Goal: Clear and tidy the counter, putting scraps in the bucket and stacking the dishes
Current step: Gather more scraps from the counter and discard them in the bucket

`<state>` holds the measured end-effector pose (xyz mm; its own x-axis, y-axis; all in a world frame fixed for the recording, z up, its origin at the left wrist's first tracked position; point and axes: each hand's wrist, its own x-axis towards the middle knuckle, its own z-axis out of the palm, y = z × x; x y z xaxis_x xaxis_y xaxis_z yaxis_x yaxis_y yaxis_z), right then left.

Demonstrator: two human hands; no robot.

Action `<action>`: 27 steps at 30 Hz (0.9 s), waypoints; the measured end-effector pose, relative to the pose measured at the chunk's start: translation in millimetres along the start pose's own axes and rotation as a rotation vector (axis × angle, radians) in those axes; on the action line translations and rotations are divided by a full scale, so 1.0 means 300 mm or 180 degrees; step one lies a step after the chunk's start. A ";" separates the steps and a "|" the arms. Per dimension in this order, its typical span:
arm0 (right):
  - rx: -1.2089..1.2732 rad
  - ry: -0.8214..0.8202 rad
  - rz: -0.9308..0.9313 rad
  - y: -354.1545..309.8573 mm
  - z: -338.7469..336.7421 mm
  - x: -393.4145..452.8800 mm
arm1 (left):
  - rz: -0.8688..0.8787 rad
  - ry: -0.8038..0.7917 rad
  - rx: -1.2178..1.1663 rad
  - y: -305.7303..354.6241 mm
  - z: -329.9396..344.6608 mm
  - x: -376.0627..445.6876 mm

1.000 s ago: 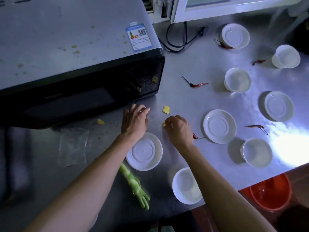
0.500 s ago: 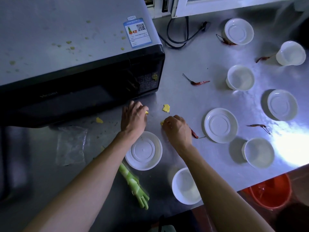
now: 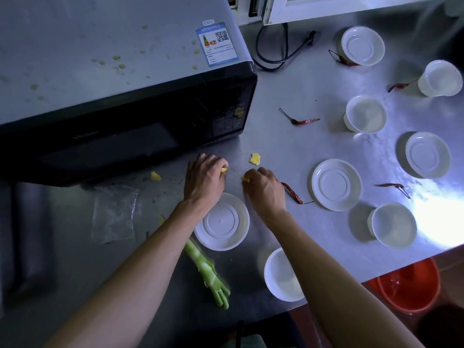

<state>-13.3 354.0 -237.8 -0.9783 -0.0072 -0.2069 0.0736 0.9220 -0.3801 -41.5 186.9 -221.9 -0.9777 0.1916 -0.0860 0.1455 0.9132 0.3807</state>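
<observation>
My left hand (image 3: 204, 179) pinches a small yellow scrap (image 3: 223, 170) in front of the microwave. My right hand (image 3: 265, 190) pinches another yellow scrap (image 3: 245, 179) just beside it. A third yellow piece (image 3: 255, 159) lies on the steel counter (image 3: 296, 151) above my right hand, and a fourth (image 3: 155, 176) sits by the microwave's foot. A dried red chilli (image 3: 292, 193) lies right of my right hand. White saucers (image 3: 336, 185) and bowls (image 3: 285, 275) are scattered over the counter. An upside-down white dish (image 3: 222, 222) sits under my left wrist. The orange bucket (image 3: 409, 285) stands on the floor, lower right.
A black microwave (image 3: 120, 136) fills the upper left, with crumbs on its top. A green stalk (image 3: 206, 270) and a clear plastic bag (image 3: 113, 212) lie at the lower left. More chillies (image 3: 305, 121) lie among the far dishes. A black cable (image 3: 276, 54) curls by the window frame.
My left hand's fingers curled and took up a yellow scrap. My right hand shifted slightly left with its scrap, uncovering the chilli beside it.
</observation>
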 end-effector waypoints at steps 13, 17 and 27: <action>-0.0314 0.0152 0.0100 -0.035 0.002 -0.070 | 0.0327 -0.0136 -0.0288 -0.037 -0.046 -0.129; -0.0291 0.0278 0.0167 -0.038 -0.001 -0.093 | 0.0498 -0.0127 -0.0470 -0.046 -0.063 -0.154; 0.0238 0.0807 0.0526 0.015 -0.129 -0.234 | 0.0888 -0.0173 -0.0644 0.097 -0.102 -0.161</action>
<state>48.3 373.5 -190.2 -0.9683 0.2459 -0.0435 0.2405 0.8715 -0.4274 5.3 193.1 -178.6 -0.8943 0.4475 0.0001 0.3675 0.7343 0.5708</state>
